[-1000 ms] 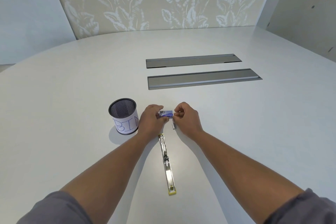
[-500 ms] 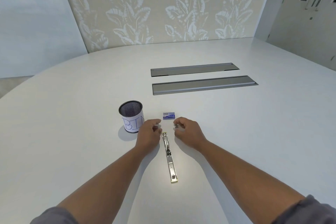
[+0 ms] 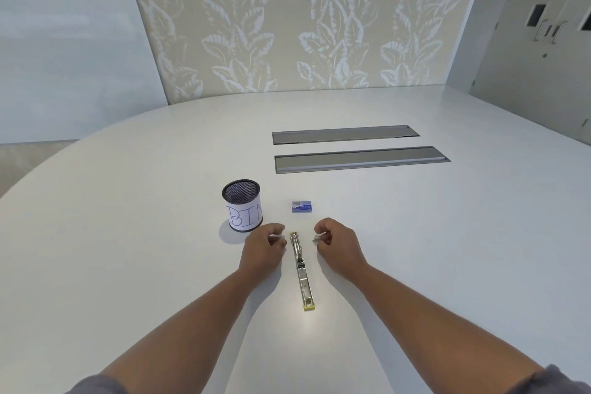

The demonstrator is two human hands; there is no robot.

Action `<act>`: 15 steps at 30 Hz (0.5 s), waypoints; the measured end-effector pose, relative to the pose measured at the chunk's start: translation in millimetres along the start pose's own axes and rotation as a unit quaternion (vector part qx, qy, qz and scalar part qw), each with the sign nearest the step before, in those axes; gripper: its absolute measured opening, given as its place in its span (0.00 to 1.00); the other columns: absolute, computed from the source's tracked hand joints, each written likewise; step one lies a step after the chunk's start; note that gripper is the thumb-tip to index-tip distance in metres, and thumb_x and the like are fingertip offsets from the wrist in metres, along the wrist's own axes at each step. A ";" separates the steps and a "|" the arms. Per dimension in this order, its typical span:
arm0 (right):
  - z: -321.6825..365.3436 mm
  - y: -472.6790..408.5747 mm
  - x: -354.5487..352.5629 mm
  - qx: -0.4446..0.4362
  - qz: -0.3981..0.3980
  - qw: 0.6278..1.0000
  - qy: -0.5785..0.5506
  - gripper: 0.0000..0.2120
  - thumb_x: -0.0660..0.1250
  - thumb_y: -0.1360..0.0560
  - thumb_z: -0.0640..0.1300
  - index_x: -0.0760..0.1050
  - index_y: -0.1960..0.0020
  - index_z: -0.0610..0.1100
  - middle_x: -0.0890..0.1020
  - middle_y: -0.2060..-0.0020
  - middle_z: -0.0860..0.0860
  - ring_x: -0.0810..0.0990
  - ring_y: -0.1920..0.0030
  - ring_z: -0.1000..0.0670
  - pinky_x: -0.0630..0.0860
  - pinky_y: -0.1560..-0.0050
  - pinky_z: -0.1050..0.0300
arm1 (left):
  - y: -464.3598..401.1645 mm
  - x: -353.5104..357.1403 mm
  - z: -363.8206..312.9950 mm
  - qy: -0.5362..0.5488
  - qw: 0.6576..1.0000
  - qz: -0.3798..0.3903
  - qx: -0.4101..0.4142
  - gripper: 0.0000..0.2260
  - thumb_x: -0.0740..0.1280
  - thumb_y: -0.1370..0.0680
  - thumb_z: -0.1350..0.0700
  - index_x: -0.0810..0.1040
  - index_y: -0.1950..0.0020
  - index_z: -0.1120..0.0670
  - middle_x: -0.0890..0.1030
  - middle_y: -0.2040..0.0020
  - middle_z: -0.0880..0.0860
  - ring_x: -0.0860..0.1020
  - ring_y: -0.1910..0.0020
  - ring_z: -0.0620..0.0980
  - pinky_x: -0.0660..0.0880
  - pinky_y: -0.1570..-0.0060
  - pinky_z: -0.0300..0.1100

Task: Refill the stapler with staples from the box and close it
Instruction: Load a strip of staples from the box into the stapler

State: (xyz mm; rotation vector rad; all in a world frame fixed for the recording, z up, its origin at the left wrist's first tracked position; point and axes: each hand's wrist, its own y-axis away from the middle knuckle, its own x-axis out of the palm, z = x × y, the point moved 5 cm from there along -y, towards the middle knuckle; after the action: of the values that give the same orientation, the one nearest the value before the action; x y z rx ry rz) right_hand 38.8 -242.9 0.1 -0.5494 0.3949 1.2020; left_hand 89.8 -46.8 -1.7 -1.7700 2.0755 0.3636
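The metal stapler (image 3: 301, 269) lies opened out flat on the white table (image 3: 128, 233), its yellow end towards me. Beyond it sits the small blue staple box (image 3: 301, 206), lying flat with no hand on it. My left hand (image 3: 263, 249) hovers just left of the stapler's far end, fingers curled, with nothing clearly in them. My right hand (image 3: 335, 246) is just right of that end and pinches a small grey strip of staples (image 3: 316, 238) between thumb and fingertips.
A black mesh cup (image 3: 242, 205) with a paper label reading "BIN" stands left of the box. Two long grey cable hatches (image 3: 361, 159) are set into the table further back. A patterned wall panel rises behind the table.
Both hands let go of the staple box, which now lies on the table, and drew back to either side of the stapler's far end. My right hand picked up the staple strip.
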 end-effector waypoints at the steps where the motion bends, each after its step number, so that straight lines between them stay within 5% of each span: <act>1: 1.7 1.6 -1.8 0.005 -0.006 1.000 -0.006 0.12 0.68 0.27 0.33 0.77 0.54 0.50 0.80 0.60 0.57 0.78 0.62 0.58 0.71 0.59 0.72 | 0.8 -1.3 0.0 0.017 1.000 0.000 -0.008 0.11 0.69 0.22 0.64 0.81 0.41 0.55 0.82 0.53 0.47 0.80 0.65 0.32 0.72 0.64 0.23; 7: 7.1 7.4 -8.7 0.089 -0.046 0.983 -0.151 0.09 0.71 0.27 0.36 0.76 0.53 0.49 0.83 0.62 0.48 0.78 0.71 0.57 0.73 0.71 0.61 | 4.1 -4.4 -10.9 0.131 0.991 0.003 -0.028 0.07 0.72 0.22 0.61 0.83 0.45 0.54 0.84 0.55 0.51 0.80 0.60 0.44 0.79 0.56 0.37; 10: 22.3 8.0 -4.1 0.077 -0.044 0.977 -0.195 0.08 0.72 0.27 0.37 0.77 0.53 0.48 0.81 0.66 0.49 0.78 0.69 0.54 0.75 0.68 0.59 | 2.8 -2.2 -24.2 0.180 0.983 0.019 -0.028 0.02 0.73 0.23 0.58 0.85 0.52 0.52 0.84 0.62 0.48 0.78 0.67 0.41 0.77 0.63 0.34; 15: 51.3 3.9 -6.3 0.021 -0.050 0.975 -0.216 0.07 0.71 0.28 0.34 0.78 0.55 0.45 0.83 0.59 0.52 0.81 0.60 0.54 0.77 0.61 0.61 | -4.0 2.4 -44.3 0.240 0.967 0.076 -0.044 0.01 0.75 0.24 0.58 0.86 0.54 0.54 0.86 0.59 0.52 0.81 0.60 0.48 0.80 0.52 0.40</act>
State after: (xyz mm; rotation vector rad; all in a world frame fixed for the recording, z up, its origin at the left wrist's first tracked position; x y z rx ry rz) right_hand 33.1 -216.3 44.2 -0.2548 0.0217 1.1753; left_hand 88.0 -69.0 37.0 -1.8984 2.5734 0.0679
